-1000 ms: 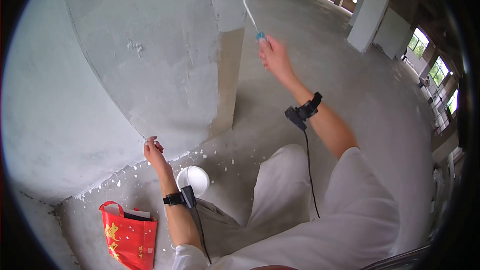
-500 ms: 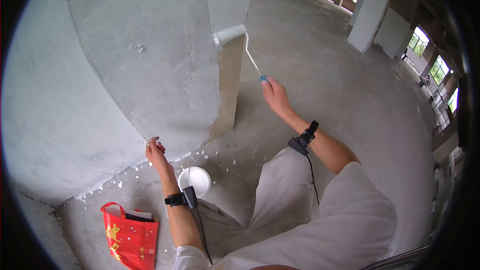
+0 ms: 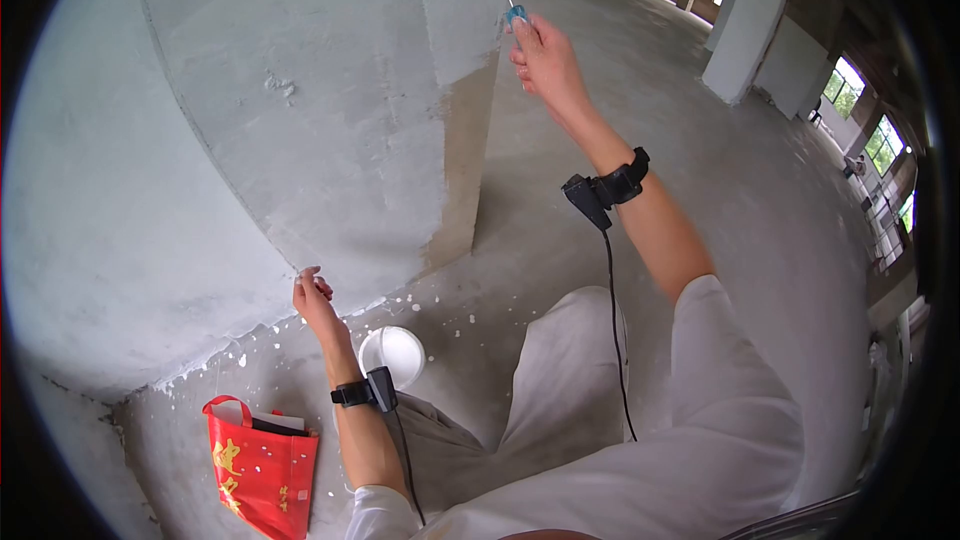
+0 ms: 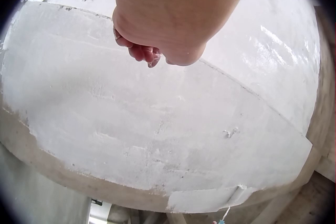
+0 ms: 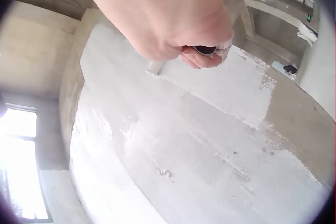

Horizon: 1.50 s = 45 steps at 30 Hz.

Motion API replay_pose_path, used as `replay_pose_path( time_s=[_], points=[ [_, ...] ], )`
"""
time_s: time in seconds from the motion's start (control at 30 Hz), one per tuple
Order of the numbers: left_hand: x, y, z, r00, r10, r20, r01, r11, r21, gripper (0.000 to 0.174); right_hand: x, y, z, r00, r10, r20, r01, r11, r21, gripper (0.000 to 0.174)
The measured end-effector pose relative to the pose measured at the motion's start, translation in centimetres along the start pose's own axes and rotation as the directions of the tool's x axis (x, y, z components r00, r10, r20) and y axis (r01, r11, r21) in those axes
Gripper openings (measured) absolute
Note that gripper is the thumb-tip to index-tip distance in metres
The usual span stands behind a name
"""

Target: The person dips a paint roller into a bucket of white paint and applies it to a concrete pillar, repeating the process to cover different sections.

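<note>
My right hand (image 3: 552,68) grips the blue handle of a paint roller (image 3: 516,15), raised at the top of the head view. Beyond the head view's top edge, the white roller sleeve (image 4: 236,195) shows in the left wrist view against the upper wall. The handle's dark butt end (image 5: 206,50) pokes out of the fist in the right wrist view. My left hand (image 3: 316,302) hangs loosely curled with nothing in it, its fingertips overlapping the corner line low on the wall. Fresh white paint coats the wall (image 3: 320,140), beside an unpainted brown strip (image 3: 466,165) along its right edge.
A white bucket (image 3: 418,352) stands on the floor between the left forearm and the knees. Left of it, a red bag (image 3: 262,475) lies near the wall. White paint spots dot the floor (image 3: 500,340). A pillar (image 3: 752,25) and windows are farther off.
The roller first came down the wall edge to the top of the brown strip, then went back up, its sleeve leaving the head view. My left hand has barely moved.
</note>
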State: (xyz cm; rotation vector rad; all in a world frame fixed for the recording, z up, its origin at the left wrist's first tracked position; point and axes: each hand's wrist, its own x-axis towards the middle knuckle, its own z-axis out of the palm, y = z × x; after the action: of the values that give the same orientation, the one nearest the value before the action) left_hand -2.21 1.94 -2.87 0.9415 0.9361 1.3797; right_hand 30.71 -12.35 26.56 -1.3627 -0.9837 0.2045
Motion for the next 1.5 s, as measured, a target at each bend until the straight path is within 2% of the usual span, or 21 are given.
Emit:
replay_pose_path(
  time_s=[0.07,0.2,0.3,0.37,0.5,0.57,0.6,0.67,0.8,0.87,0.97,1.1,1.27,1.5],
  points=[
    [-0.2,0.2,-0.1,1.000,0.002,0.000,-0.002,1.000,-0.002,0.024,0.1,0.7,0.1,0.996,-0.089,-0.004,0.089,0.994,-0.068,0.027],
    [-0.2,0.3,-0.2,1.000,0.004,-0.010,-0.004,1.000,-0.006,0.023,-1.8,6.5,-1.4,0.991,-0.136,-0.007,0.132,0.974,-0.186,0.027],
    [0.0,0.3,-0.5,1.000,0.014,-0.009,-0.014,1.000,-0.005,0.023,-5.9,9.7,-2.1,0.998,-0.055,0.003,0.054,0.963,-0.262,0.026],
    [0.1,0.2,-0.5,1.000,0.017,-0.007,-0.017,1.000,-0.005,0.023,-9.0,11.2,-2.4,0.993,0.120,-0.019,-0.121,0.962,-0.243,0.026],
    [0.1,0.1,-0.6,1.000,0.003,-0.010,-0.004,1.000,-0.024,0.023,-12.6,13.8,-3.1,0.971,0.239,-0.005,-0.232,0.935,-0.268,0.025],
    [0.1,0.2,-0.6,1.000,0.001,-0.012,-0.001,1.000,-0.020,0.023,-12.9,14.1,-3.1,0.947,0.323,-0.005,-0.318,0.931,-0.178,0.026],
    [0.0,0.2,-0.6,1.000,0.002,-0.012,-0.002,1.000,-0.015,0.023,-12.8,13.9,-3.0,0.946,0.323,-0.006,-0.319,0.931,-0.177,0.026],
    [-0.1,0.5,-0.7,1.000,0.002,-0.013,-0.002,1.000,-0.009,0.024,-12.1,12.9,-2.5,0.945,0.327,-0.015,-0.328,0.944,-0.047,0.026],
    [-0.1,1.1,-1.0,1.000,0.000,-0.014,0.000,1.000,-0.013,0.024,-9.0,10.0,-1.6,0.948,0.318,-0.019,-0.317,0.947,0.061,0.026],
    [0.0,1.1,-1.0,1.000,-0.003,-0.016,0.003,1.000,-0.017,0.025,-7.4,8.6,-1.4,0.962,0.270,-0.031,-0.262,0.952,0.157,0.025],
    [-0.2,1.4,-1.0,1.000,-0.008,-0.029,0.008,1.000,-0.002,0.025,-5.7,8.0,-1.7,0.973,0.228,-0.033,-0.220,0.964,0.150,0.025],
    [-0.1,1.4,-1.1,1.000,-0.005,-0.018,0.005,1.000,-0.003,0.025,-6.2,10.1,-2.4,0.974,0.227,-0.008,-0.224,0.965,0.137,0.026],
    [0.0,1.2,-1.3,1.000,0.013,-0.003,-0.013,1.000,0.015,0.027,-9.5,13.9,-3.1,0.931,0.364,-0.001,-0.364,0.930,0.053,0.025],
    [-0.1,1.2,-1.4,1.000,0.008,0.017,-0.008,1.000,0.010,0.026,-12.9,16.1,-3.5,0.884,0.464,0.052,-0.467,0.881,0.072,0.025]
  ],
)
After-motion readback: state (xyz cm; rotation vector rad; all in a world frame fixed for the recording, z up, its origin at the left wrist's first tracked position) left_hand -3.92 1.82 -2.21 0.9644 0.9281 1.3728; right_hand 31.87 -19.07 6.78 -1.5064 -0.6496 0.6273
